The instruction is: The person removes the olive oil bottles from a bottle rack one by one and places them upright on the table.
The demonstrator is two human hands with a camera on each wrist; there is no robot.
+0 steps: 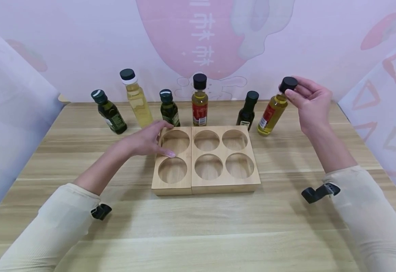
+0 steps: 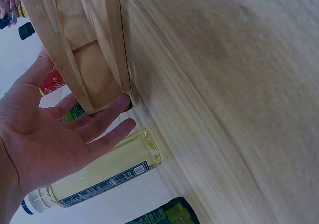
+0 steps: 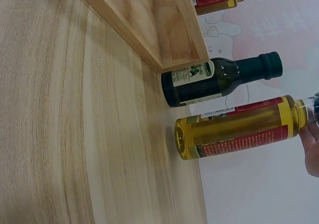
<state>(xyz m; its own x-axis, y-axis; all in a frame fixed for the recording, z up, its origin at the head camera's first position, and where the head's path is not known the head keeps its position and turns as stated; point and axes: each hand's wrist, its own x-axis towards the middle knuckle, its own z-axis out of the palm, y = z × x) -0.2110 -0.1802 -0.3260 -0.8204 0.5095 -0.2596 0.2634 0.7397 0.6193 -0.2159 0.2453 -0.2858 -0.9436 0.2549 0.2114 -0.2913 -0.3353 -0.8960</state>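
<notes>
My right hand [image 1: 315, 100] pinches the black cap of an oil bottle [image 1: 271, 115] with a red label and golden oil. Its base is close over the table; the right wrist view shows this oil bottle [image 3: 239, 128] beside a dark green bottle [image 3: 224, 79]. My left hand [image 1: 148, 139] rests on the back left part of a wooden holder [image 1: 191, 181] with several round holes. In the left wrist view its fingers [image 2: 104, 122] are spread and fairly straight, fingertips at the holder's side, thumb towards its top. No bottle stands in the holes.
Behind the holder stand a small dark bottle [image 1: 170, 113], a red-labelled bottle [image 1: 199, 105] and the dark green bottle [image 1: 246, 113]. Farther left are a tall pale oil bottle [image 1: 138, 102] and another dark bottle [image 1: 112, 115]. A printed wall panel [image 1: 92, 45] rises behind the wooden table [image 1: 211, 230].
</notes>
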